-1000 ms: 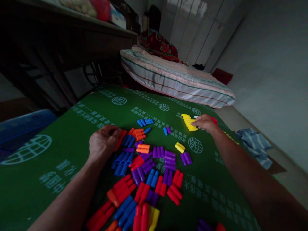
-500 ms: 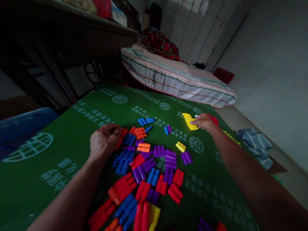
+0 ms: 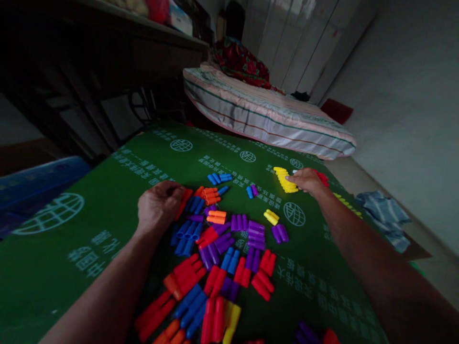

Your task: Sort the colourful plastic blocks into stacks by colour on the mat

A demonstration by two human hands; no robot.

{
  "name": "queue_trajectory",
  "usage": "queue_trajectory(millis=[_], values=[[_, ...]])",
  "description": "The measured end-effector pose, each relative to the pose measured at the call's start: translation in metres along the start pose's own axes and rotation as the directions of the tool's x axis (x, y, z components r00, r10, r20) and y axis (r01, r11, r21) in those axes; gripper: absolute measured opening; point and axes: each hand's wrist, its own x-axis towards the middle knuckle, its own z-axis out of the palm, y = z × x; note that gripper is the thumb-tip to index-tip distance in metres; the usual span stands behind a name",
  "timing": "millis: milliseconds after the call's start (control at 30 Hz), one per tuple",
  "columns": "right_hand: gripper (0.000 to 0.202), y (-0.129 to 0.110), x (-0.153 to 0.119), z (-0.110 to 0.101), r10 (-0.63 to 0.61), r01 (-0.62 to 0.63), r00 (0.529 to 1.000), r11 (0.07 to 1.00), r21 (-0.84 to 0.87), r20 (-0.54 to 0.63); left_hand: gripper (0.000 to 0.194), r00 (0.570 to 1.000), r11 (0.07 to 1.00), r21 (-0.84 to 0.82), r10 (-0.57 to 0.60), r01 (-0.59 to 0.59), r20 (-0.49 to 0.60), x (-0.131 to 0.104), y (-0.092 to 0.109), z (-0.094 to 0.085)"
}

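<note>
On the green board, my left hand is closed, its fingertips on an orange-red bullet-shaped plastic block at the left edge of the pile. Its thumb and finger partly hide that block. Farther off on the right, my right hand pinches the near end of a row of yellow plastic blocks joined side by side. Beyond that hand lies a red group, partly covered by it. Between my hands are blue blocks, purple blocks and a yellow pair.
Red blocks and more blue blocks spread toward me. A light-green row lies near the board's right edge. Behind stands a bed; a dark table is at left, a blue container below it, and cloth on the floor.
The whole view has shifted slightly, with everything a little farther right. Both hands keep their places at the same blocks; no block has visibly moved on the board.
</note>
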Motion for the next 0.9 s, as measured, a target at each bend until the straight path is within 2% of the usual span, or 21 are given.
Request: queue_trajectory(millis=[467,900], values=[[0.028,0.0035,0.0061,0.0076,0.03,-0.028,0.999,0.998,0.056,-0.024,0.04,1.0,1.0,0.0,-0.012,0.012,0.003,-0.0022,0.0042,-0.002],[0.027,0.0031,0.0032,0.0058,0.029,-0.028,0.999,0.999,0.046,-0.037,0.042,1.0,1.0,0.011,0.002,-0.002,0.01,-0.0027,0.0047,-0.0024]])
